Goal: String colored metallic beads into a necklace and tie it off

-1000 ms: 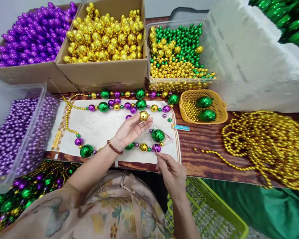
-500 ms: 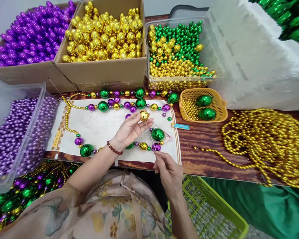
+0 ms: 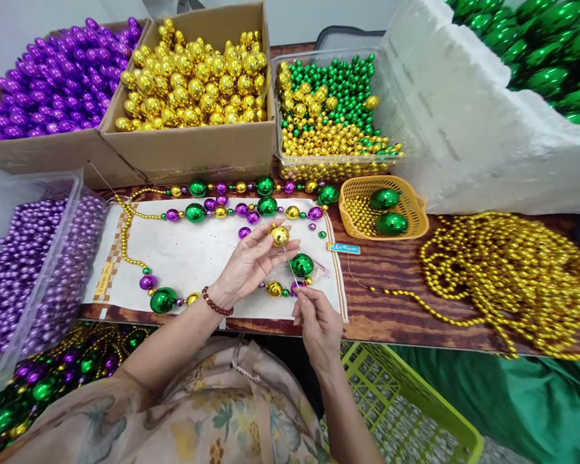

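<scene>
Two hands: gold bead, needle

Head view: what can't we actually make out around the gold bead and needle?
- Gold bead: its hole is too small to see, so whether the needle has entered it is unclear.
- Thread on the needle: too thin to see.
- Right hand: grip on the needle's lower end is hidden by the fingers.
- Strung beads on the white mat: partly covered by the left hand.
</scene>
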Demonstrator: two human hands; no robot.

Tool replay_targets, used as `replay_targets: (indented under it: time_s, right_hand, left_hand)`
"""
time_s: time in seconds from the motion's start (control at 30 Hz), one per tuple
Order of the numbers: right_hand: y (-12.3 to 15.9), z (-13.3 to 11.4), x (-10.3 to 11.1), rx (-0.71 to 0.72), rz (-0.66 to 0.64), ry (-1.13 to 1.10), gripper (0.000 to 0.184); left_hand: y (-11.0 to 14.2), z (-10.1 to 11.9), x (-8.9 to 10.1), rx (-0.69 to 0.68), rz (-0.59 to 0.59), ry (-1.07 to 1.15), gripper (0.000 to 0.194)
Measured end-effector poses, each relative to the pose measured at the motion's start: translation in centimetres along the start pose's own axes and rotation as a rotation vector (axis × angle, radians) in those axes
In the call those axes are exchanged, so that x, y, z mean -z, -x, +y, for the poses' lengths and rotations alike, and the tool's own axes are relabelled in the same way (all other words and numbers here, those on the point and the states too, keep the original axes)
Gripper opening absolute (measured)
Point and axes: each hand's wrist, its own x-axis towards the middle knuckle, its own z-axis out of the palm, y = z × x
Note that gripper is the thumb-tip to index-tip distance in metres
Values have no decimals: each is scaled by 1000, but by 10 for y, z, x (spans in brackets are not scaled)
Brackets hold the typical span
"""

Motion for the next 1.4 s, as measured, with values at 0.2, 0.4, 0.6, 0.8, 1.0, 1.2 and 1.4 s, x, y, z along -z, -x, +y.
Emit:
replay_targets:
  time_s: [0.2, 0.4, 0.6, 0.8, 1.0, 1.2, 1.4]
  right_hand:
    - [2, 2, 2, 12, -8, 32, 25]
    - [3, 0, -1, -10, 11, 21, 27]
    - [1, -6, -1, 42, -2, 97, 23]
    - [1, -4, -1, 23, -19, 108, 24]
    - [4, 4, 2, 42, -24, 102, 23]
    - [5, 15, 2, 51, -18, 88, 26]
    - [3, 18, -3, 42, -45, 33, 24]
  left_hand:
    - [0, -1, 4, 24, 20, -15, 30]
    - [1, -2, 6, 26, 33, -44, 30]
    - [0, 3, 2, 11, 17, -42, 27]
    - [0, 2, 1, -6, 62, -81, 24]
    - [1, 3, 6, -63, 24, -59, 28]
    - [1, 1, 7, -45, -27, -29, 30]
    - [2, -1, 8, -38, -16, 17, 27]
